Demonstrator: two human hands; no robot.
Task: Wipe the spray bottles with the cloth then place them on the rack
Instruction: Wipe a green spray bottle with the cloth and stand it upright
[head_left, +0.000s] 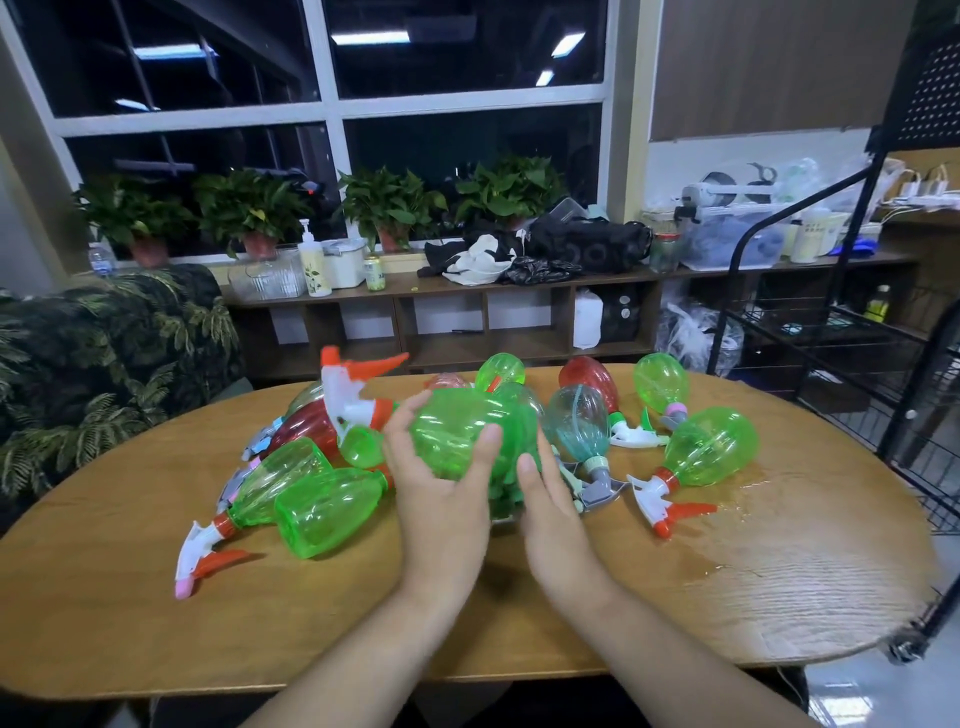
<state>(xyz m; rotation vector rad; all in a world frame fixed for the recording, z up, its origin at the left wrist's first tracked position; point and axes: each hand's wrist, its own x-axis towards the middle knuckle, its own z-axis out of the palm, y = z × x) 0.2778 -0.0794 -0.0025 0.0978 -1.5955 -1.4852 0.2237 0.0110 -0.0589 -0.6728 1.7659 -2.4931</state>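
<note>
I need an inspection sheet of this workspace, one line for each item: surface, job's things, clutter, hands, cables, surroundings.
Surface: wooden table; wet patch on its right side.
Job's things: one green bottle held up; loose bottles, green, red and teal, lying on the table; what looks like a green cloth, partly hidden; black rack to the right.
Clutter: bags, boxes and jars on the back shelf.
Hands: left hand grips the green bottle; right hand holds the cloth against it.
Cables: white cables at far right.
Surroundings: window, potted plants, leaf-print sofa.
</note>
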